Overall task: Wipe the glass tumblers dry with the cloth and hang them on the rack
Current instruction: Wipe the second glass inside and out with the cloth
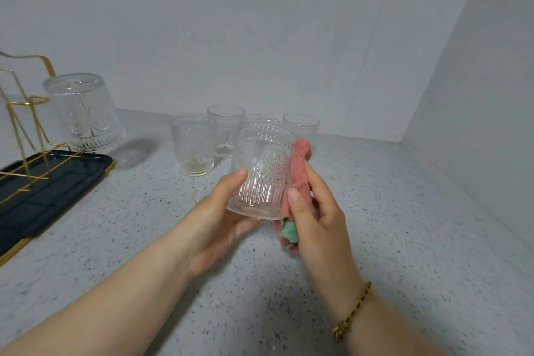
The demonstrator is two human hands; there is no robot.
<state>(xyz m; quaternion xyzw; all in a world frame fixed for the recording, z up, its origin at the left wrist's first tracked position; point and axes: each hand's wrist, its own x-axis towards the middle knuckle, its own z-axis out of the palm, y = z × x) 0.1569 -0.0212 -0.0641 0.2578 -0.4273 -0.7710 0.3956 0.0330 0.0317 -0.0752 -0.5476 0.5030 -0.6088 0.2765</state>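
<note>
Left hand closed around base of embossed glass tumbler, held above speckled tabletop. Tumbler's long axis tilted: mouth up and away from the person, base toward the palm. Right hand pinches pink-green cloth against tumbler's right wall. Four tumblers stand upright behind. One tumbler hangs inverted on gold rack, over dark tray.

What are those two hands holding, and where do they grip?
Left hand grips an embossed glass tumbler at its base; right hand presses a pink cloth against its side.
</note>
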